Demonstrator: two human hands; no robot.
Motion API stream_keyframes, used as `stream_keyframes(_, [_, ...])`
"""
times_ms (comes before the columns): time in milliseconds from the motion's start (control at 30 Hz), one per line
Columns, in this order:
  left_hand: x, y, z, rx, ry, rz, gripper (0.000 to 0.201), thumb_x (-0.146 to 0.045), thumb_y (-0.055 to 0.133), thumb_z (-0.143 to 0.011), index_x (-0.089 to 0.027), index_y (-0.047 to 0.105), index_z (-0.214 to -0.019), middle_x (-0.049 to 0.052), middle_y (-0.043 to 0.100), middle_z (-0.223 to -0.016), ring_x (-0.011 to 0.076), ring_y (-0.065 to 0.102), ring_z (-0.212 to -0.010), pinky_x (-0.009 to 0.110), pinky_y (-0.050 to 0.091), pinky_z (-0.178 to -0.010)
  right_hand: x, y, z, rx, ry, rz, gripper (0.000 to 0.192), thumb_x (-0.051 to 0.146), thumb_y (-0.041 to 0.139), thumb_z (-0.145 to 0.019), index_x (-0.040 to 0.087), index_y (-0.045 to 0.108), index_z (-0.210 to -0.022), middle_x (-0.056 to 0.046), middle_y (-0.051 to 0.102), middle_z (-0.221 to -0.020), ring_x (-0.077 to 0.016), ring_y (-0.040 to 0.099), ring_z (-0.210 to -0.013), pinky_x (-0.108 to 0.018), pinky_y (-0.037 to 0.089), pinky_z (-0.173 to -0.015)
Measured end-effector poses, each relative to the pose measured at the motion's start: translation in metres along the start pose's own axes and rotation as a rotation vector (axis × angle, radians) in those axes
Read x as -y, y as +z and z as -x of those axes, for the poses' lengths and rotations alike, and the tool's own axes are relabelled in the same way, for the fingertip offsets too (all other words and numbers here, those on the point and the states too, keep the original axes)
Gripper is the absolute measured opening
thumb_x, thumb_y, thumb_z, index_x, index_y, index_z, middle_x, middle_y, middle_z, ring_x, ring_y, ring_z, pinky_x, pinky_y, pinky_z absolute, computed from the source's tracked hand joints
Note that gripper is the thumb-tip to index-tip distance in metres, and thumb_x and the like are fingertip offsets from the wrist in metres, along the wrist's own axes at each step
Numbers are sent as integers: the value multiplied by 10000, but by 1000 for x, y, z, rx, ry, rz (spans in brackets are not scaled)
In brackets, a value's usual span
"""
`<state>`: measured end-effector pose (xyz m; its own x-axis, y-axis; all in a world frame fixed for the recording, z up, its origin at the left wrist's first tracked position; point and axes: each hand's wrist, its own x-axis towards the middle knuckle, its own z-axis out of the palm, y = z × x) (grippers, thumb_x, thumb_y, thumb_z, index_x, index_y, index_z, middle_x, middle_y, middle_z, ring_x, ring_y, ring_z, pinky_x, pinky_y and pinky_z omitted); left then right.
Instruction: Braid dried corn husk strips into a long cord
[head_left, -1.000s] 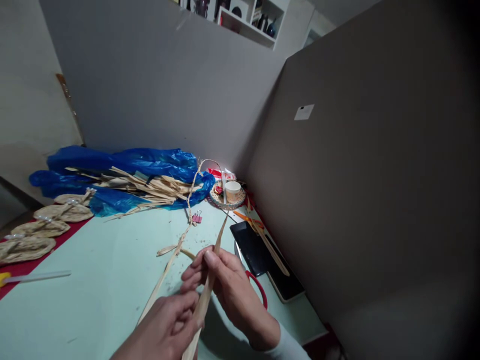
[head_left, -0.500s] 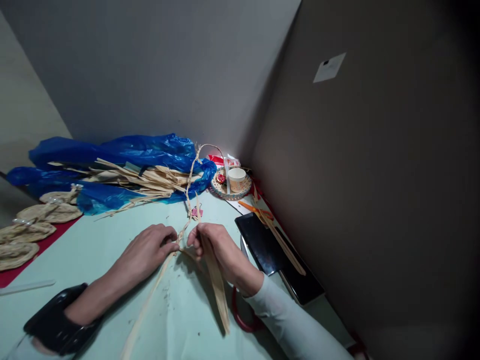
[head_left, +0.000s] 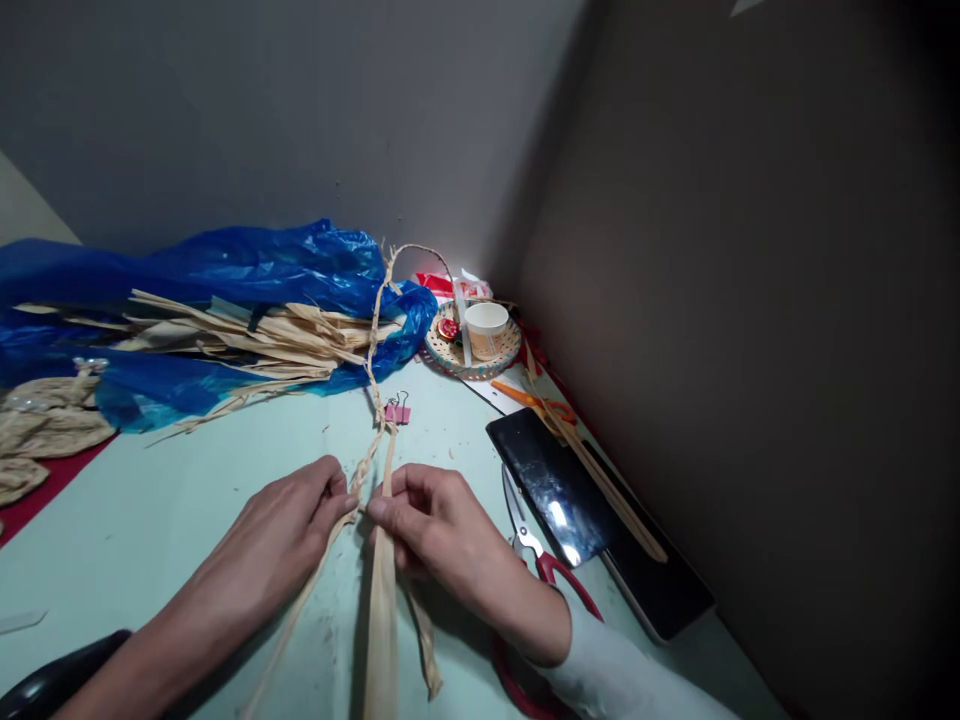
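Observation:
A thin braid of dried corn husk [head_left: 373,350] rises from between my hands and arches over at the back. My left hand [head_left: 307,510] pinches the lower end of the braid, with one narrow strand trailing down toward me. Thumb and fingers of my right hand [head_left: 427,515] close on a broad pale husk strip [head_left: 381,620] beside the braid. Another shorter husk strand [head_left: 426,640] hangs below the right hand. Just behind the hands, a pink binder clip [head_left: 397,413] sits by the braid.
A blue plastic bag [head_left: 187,270] holds loose husks [head_left: 300,340] at the back left. Coiled husk pieces [head_left: 60,420] lie at the left. On the right are red-handled scissors [head_left: 551,570], a phone [head_left: 551,485], orange scissors [head_left: 517,393] and a woven tray [head_left: 435,350] with a paper cup [head_left: 487,330].
My right hand has turned, and the broad strip now hangs straight down beside the braid instead of slanting right. The left hand keeps its pinch. The view has shifted, showing more of the red-handled scissors.

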<state>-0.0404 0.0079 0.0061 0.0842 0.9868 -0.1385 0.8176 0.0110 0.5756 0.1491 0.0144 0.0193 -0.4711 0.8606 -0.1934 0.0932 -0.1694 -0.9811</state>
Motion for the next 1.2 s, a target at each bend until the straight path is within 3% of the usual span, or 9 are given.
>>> stream_keyframes(200, [-5,6,1,67,-99,354,292,-517,550,-813,-239,521,-729,-55,506,-624,171,480,-627,298,365,-611,-4,3,8,104,128,-50,250,332,573,-927,180,537,-732,48,569,-498,-58,366,-351,-187,334,-452])
stream_keyframes(300, [-4,11,1,90,-150,521,290,-490,655,-762,-227,544,-713,-77,475,-580,131,437,-569,258,347,-551,-9,5,12,164,144,10,317,326,516,-954,165,558,-683,18,596,-515,-68,459,-389,-172,358,-457])
stream_keyframes(433, [-4,13,2,140,-198,656,304,-519,662,-769,-230,574,-803,-92,460,-560,109,399,-500,230,306,-452,-9,7,14,232,148,46,426,291,457,-966,154,565,-577,13,557,-484,-82,549,-447,-183,463,-567])
stream_keyframes(567, [-5,12,3,161,-203,709,351,-519,684,-763,-224,595,-930,-46,570,-678,137,503,-602,234,383,-484,-6,6,13,267,167,97,427,253,459,-948,155,579,-551,17,545,-474,-86,547,-453,-205,496,-611])
stream_keyframes(667, [-8,12,4,175,-266,726,427,-545,700,-738,-218,595,-992,-44,582,-652,141,502,-576,235,386,-465,-6,6,12,270,157,149,425,288,478,-959,161,584,-567,3,577,-502,-102,570,-478,-223,488,-601])
stream_keyframes(833, [-10,7,7,162,-262,701,422,-544,708,-717,-195,661,-951,-30,634,-637,116,459,-501,258,421,-498,-11,6,11,281,115,182,465,312,432,-989,185,539,-555,-10,594,-526,-110,578,-507,-228,472,-575])
stream_keyframes(1033, [-12,1,9,140,-249,649,470,-615,704,-703,-220,718,-956,-11,668,-659,150,524,-548,296,472,-583,-10,6,9,272,129,185,433,295,408,-995,178,574,-613,-8,602,-533,-106,578,-495,-220,466,-550])
stream_keyframes(1200, [-13,8,8,153,-288,701,469,-534,799,-625,-199,693,-936,-23,651,-639,116,462,-496,254,404,-495,-5,7,7,310,116,216,431,233,432,-976,180,532,-561,-1,587,-509,-103,568,-485,-213,450,-551])
